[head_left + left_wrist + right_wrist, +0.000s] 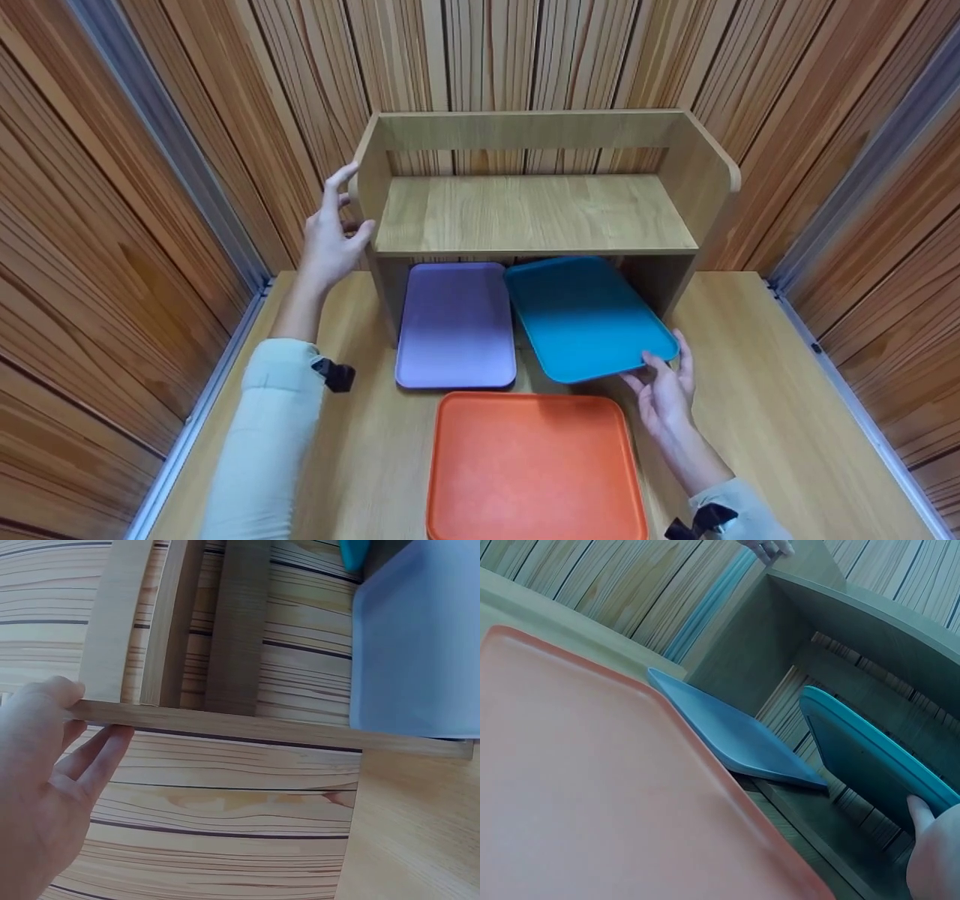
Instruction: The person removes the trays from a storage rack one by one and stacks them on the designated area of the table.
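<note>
A light wooden shelf [536, 217] stands at the back of the table. At its left side panel, my left hand [328, 236] grips the edge, with thumb and fingers on opposite faces in the left wrist view [56, 780]. My right hand [664, 394] holds a teal tray [589, 322] by its near right corner, fingers underneath. That tray is tilted and raised, its far end inside the shelf's lower compartment. To its left, a purple tray [456, 326] lies partly within the same compartment, its front end sticking out.
An orange tray [536, 465] lies on the table [360, 442] in front of the shelf, cut off by the lower frame edge. Wood-patterned walls [487, 52] enclose the back and sides, with metal strips [832, 375] along the table's side edges.
</note>
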The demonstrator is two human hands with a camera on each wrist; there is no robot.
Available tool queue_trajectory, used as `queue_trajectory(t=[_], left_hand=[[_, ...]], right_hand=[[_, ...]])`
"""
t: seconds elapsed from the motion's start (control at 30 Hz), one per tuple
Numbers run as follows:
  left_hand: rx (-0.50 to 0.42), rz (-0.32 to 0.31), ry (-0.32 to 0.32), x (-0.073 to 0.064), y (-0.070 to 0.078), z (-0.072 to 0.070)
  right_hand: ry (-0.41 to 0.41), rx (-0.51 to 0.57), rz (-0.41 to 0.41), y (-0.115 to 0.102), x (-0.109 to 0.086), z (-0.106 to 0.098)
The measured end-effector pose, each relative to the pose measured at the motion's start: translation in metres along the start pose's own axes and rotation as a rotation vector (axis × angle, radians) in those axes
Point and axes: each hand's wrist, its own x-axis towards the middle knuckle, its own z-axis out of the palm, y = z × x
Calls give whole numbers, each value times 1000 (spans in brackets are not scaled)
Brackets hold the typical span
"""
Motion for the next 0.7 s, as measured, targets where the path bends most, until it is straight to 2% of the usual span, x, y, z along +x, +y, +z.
queue_trajectory(t=[0.3,0.47,0.7], left_hand=[[50,23,-1,0,-1,1],[107,28,7,0,-1,0],[94,46,14,1,0,0]], right_hand=[[-24,17,-17,-2,2,3],[-24,23,-10,-4,4,2],[-36,35,-4,-7,6,-2]])
